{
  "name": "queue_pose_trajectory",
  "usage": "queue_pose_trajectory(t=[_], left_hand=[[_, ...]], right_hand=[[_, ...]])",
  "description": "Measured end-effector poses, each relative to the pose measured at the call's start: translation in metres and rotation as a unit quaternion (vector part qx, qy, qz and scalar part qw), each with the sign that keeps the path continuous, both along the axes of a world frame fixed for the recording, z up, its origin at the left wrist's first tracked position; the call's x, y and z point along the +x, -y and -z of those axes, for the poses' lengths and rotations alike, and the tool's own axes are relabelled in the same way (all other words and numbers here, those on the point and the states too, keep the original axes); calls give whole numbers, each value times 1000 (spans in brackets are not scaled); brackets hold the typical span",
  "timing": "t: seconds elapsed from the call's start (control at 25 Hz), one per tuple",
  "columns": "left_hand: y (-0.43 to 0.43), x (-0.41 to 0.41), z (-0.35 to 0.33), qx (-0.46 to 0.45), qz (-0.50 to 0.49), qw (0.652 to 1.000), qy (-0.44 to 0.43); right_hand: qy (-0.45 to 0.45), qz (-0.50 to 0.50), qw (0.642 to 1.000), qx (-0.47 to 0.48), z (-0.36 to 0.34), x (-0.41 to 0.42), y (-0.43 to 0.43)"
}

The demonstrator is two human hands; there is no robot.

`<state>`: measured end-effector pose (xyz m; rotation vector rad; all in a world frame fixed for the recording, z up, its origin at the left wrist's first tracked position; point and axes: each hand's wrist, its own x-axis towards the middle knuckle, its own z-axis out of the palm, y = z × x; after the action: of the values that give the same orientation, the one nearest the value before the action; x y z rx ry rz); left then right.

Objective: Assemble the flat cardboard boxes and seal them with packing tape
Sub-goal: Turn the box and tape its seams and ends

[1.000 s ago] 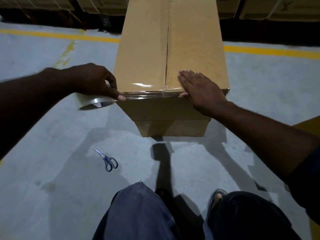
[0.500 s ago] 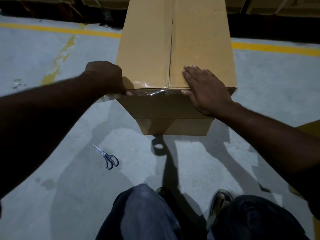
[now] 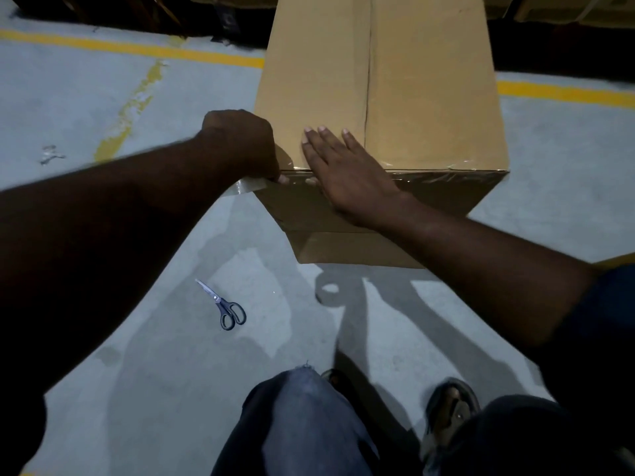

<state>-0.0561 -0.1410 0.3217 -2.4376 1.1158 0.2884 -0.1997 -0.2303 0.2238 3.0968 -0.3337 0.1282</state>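
A tall brown cardboard box (image 3: 422,97) stands on the floor with its top flaps closed along a centre seam. Clear packing tape runs along its near top edge (image 3: 446,171). My left hand (image 3: 240,146) is at the box's near left corner, curled round the roll of tape (image 3: 245,184), of which only a pale sliver shows beneath the fist. My right hand (image 3: 338,170) lies flat, fingers straight, pressing the taped edge just right of the left hand, thumb down over the front face.
Grey-handled scissors (image 3: 225,305) lie on the concrete floor left of my knees (image 3: 309,417). A yellow painted line (image 3: 137,48) crosses the floor behind the box. More cartons sit in the dark at the back (image 3: 584,12).
My right hand slid left along the taped edge, from right of the seam to the left side. My left hand moved in to the corner, covering the roll.
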Motion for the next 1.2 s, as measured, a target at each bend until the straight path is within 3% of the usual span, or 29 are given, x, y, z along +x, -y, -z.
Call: queue_pose_trajectory(t=[0.36,0.64,0.76,1.0,1.2], left_hand=[[-50,1,8,-152,-51,970,-186],[-64,4,-14,-150,79,966,-195],[-62,14,-21,-104,105,972,-186],[-102,61,-26,-69,2,980,-188],[-83,78,-9,-97,4,978,-187]], right_hand=[[14,12,1000,18,5,0,-1],[16,14,999,33,3,0,-1],[22,10,999,44,4,-1,1],[39,7,997,70,4,-3,4],[47,-3,993,106,1,-8,10]])
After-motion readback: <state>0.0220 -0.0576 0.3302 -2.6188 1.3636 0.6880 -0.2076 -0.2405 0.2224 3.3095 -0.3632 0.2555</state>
